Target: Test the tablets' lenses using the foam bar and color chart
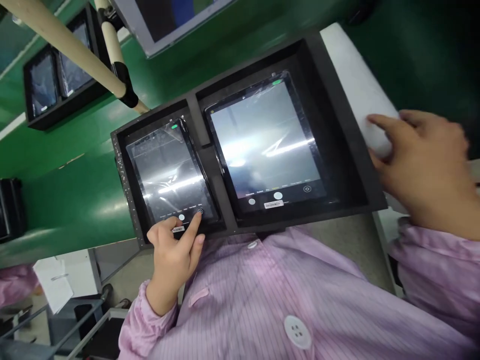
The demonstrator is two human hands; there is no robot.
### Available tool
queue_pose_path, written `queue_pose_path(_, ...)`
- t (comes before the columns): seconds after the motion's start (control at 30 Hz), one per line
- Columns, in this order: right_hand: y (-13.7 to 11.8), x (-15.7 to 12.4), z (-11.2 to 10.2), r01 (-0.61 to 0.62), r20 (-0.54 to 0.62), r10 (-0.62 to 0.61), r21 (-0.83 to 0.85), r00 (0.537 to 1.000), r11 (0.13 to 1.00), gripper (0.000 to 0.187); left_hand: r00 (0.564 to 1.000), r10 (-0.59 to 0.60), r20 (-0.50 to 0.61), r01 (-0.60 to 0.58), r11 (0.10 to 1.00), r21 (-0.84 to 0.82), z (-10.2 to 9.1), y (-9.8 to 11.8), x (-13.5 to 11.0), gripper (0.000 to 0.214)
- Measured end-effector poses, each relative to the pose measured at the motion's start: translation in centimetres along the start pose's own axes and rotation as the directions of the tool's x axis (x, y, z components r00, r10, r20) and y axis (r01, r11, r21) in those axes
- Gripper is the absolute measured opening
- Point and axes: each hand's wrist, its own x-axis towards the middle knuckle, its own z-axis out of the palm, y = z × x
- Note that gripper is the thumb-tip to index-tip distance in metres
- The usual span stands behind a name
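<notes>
A black two-bay tray [228, 220] sits tilted in front of me, with a tablet in each bay. My left hand [174, 250] is over the left tablet [168, 170], a fingertip at the round icon low on its screen and the fingers apart. This hand holds nothing. Larger in view, the right tablet [266, 140] also shows a camera screen with a white shutter button, and lamp glare crosses both displays. My right hand [427, 155] curls its fingers round the rounded end of a long white bar [360, 85] beside the tray's right edge.
A second black tray [63, 105] with tablets lies on the green bench [82, 185] at the upper left. A beige pipe frame [75, 45] crosses above it. At the top is part of a monitor [180, 20]. Papers [54, 282] hang at the lower left, near another person's pink sleeve [17, 285].
</notes>
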Motion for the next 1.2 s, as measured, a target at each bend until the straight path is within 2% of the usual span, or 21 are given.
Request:
queue_pose_path(0.07,-1.7,0.2,-0.7,-0.098,-0.114,0.108,0.092,0.988,0.991,0.059,0.999,-0.015,0.049,0.015,1.000,0.015,0.1,-0.2,-0.3,0.034)
queue_pose_path(0.13,-3.0,0.0,-2.0,-0.108,-0.142,0.158,0.311,0.977,0.944,0.061,0.998,-0.042,0.043,0.041,0.999,0.030,-0.3,-0.7,-0.9,0.036)
queue_pose_path(0.2,-4.3,-0.4,-3.6,-0.066,-0.013,0.086,0.530,0.996,0.845,0.068,0.989,-0.145,0.003,0.144,0.987,0.075,-1.0,-1.5,-1.7,0.042)
queue_pose_path(0.27,-5.6,-0.7,-5.1,-0.043,0.152,-0.063,0.604,0.986,0.796,0.080,0.955,-0.297,0.016,0.292,0.946,0.141,-1.6,-2.5,-2.4,0.053)
queue_pose_path(0.33,-6.8,-0.9,-6.1,-0.040,0.263,-0.130,0.557,0.956,0.829,0.093,0.913,-0.395,0.096,0.377,0.912,0.163,-1.7,-3.2,-2.7,0.065)
queue_pose_path(0.43,-8.1,-1.0,-6.6,-0.086,0.335,-0.096,0.488,0.937,0.868,0.102,0.857,-0.488,0.169,0.483,0.873,0.068,-1.0,-3.2,-2.7,0.073)
queue_pose_path(0.5,-8.3,-1.1,-6.4,-0.072,0.323,-0.099,0.479,0.941,0.875,0.103,0.788,-0.596,0.157,0.612,0.786,-0.086,-0.5,-2.5,-2.6,0.074)
queue_pose_path(0.57,-8.1,-1.1,-6.1,-0.040,0.282,-0.121,0.504,0.952,0.863,0.105,0.684,-0.716,0.143,0.714,0.616,-0.332,-0.3,-1.7,-2.6,0.067)
queue_pose_path(0.6,-8.0,-1.1,-6.0,-0.035,0.266,-0.124,0.524,0.956,0.851,0.104,0.628,-0.766,0.140,0.726,0.510,-0.462,-0.3,-1.3,-2.6,0.062)
queue_pose_path(0.67,-7.9,-0.8,-5.9,-0.057,0.244,-0.097,0.555,0.965,0.830,0.100,0.521,-0.844,0.125,0.665,0.310,-0.679,-0.7,-0.9,-2.4,0.049)
queue_pose_path(0.7,-8.0,-0.7,-5.9,-0.076,0.233,-0.068,0.557,0.970,0.827,0.095,0.485,-0.868,0.108,0.599,0.239,-0.764,-1.0,-1.0,-2.1,0.042)
queue_pose_path(0.73,-8.2,-0.5,-6.1,-0.092,0.217,-0.035,0.549,0.976,0.831,0.091,0.467,-0.880,0.087,0.518,0.192,-0.833,-1.2,-1.2,-1.8,0.036)
queue_pose_path(0.8,-9.0,-0.2,-6.5,-0.097,0.154,0.019,0.518,0.988,0.850,0.083,0.465,-0.884,0.052,0.374,0.142,-0.916,-1.6,-2.1,-0.7,0.027)
queue_pose_path(0.87,-10.4,0.0,-7.1,-0.044,0.067,0.012,0.505,0.998,0.862,0.075,0.462,-0.883,0.083,0.338,0.089,-0.937,-1.8,-3.0,0.6,0.027)
queue_pose_path(0.97,-13.2,0.4,-7.7,0.135,-0.040,-0.134,0.522,0.990,0.842,0.059,0.478,-0.823,0.306,0.392,-0.112,-0.913,-1.9,-3.5,2.3,0.038)
queue_pose_path(1.03,-15.2,0.6,-8.0,0.277,-0.073,-0.282,0.528,0.956,0.802,0.051,0.517,-0.746,0.421,0.374,-0.245,-0.894,-2.0,-3.3,3.0,0.045)
queue_pose_path(1.07,-16.2,0.7,-8.0,0.343,-0.082,-0.356,0.531,0.931,0.775,0.049,0.537,-0.722,0.436,0.347,-0.283,-0.894,-2.1,-3.0,3.1,0.049)
queue_pose_path(1.13,-18.0,0.8,-8.2,0.442,-0.095,-0.471,0.543,0.877,0.714,0.046,0.553,-0.725,0.410,0.277,-0.305,-0.911,-2.6,-2.5,3.2,0.053)
queue_pose_path(1.2,-19.4,0.8,-8.6,0.487,-0.106,-0.529,0.569,0.842,0.662,0.049,0.566,-0.747,0.349,0.205,-0.283,-0.937,-3.2,-2.0,3.0,0.052)
